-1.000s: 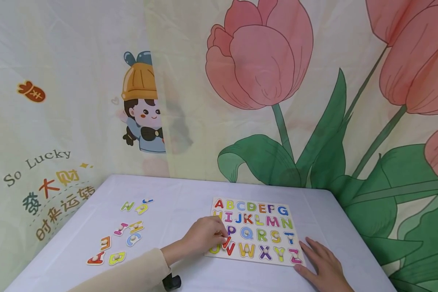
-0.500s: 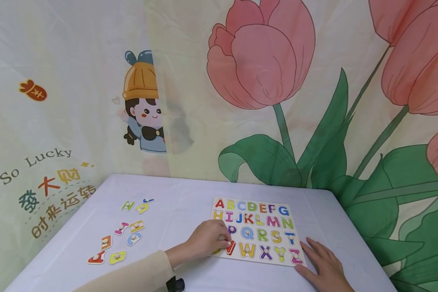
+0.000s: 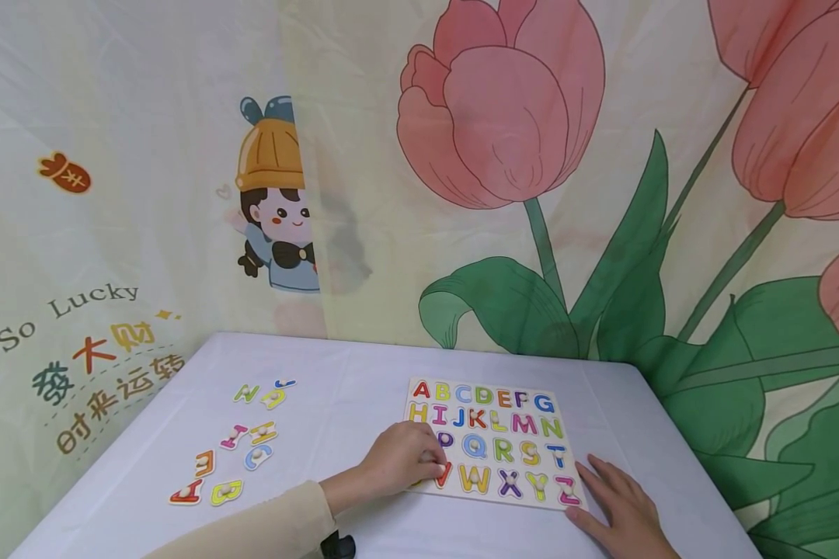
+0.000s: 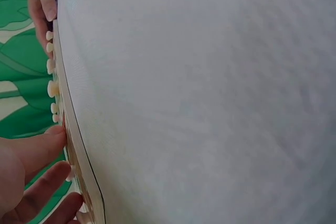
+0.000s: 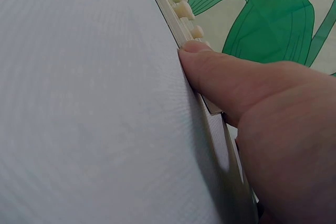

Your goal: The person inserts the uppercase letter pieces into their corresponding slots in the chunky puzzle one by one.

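A wooden alphabet puzzle board (image 3: pixel 489 498) lies on the white table, with pegged letters in several of its slots. My left hand (image 3: pixel 402 460) bends over its near left part and pinches the red letter V piece (image 3: pixel 447 472) at the V slot. The fingers hide most of that piece and the board's left letters; in the left wrist view the thumb (image 4: pixel 44 142) is right at the board's surface. My right hand (image 3: pixel 618 505) rests at the near right corner, beside the pink letter Z (image 3: pixel 566 491), its fingers spread along the edge and its thumb (image 5: pixel 202 59) touching the board's side.
Loose pegged letters lie on the left of the table (image 3: pixel 349 388), among them a red A (image 3: pixel 186 492), a yellow-green B (image 3: pixel 227 492) and a blue C (image 3: pixel 257 457). A printed curtain (image 3: pixel 363 155) hangs behind the table's far edge.
My left hand has moved slightly right and lowered the red V, which was held just left of its slot, onto that slot. The right hand stays at the corner.
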Demonstrator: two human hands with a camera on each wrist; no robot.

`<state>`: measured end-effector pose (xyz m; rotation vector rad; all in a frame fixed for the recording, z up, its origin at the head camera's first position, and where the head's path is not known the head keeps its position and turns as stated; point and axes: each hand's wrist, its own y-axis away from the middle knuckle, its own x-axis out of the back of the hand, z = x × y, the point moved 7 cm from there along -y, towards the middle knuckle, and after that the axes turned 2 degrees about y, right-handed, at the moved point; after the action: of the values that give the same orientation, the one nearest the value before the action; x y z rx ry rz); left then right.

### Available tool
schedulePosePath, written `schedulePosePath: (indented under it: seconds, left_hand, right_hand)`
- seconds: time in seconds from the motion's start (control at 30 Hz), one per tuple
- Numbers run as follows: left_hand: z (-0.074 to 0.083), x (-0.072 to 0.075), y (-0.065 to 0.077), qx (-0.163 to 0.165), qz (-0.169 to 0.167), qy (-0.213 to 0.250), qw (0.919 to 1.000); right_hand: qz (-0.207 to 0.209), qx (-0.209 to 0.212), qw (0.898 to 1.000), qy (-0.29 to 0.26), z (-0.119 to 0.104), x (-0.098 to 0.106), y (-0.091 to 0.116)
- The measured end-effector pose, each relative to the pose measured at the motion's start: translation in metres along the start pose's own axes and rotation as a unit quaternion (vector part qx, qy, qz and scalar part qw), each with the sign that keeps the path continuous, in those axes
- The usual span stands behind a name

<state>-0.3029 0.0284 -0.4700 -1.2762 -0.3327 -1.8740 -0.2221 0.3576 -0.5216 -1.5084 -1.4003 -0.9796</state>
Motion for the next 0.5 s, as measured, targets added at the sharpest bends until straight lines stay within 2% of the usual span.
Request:
schedulePosePath:
  seconds: [0.27, 0.4, 0.5]
  left_hand:
    - [-0.002, -0.002, 0.001, 0.003, -0.005, -0.006, 1.0]
    - [-0.004, 0.0, 0.002, 0.012, -0.022, 0.026, 0.9993]
    - [-0.009, 0.009, 0.006, 0.027, -0.03, 0.055, 0.9977]
  right_hand:
    - [-0.013, -0.006, 1.0, 0.002, 0.001, -0.001, -0.002]
    - [-0.016, -0.007, 1.0, 0.004, 0.002, -0.002, -0.002]
    - [-0.014, -0.008, 1.0, 0.003, 0.002, -0.002, -0.002]
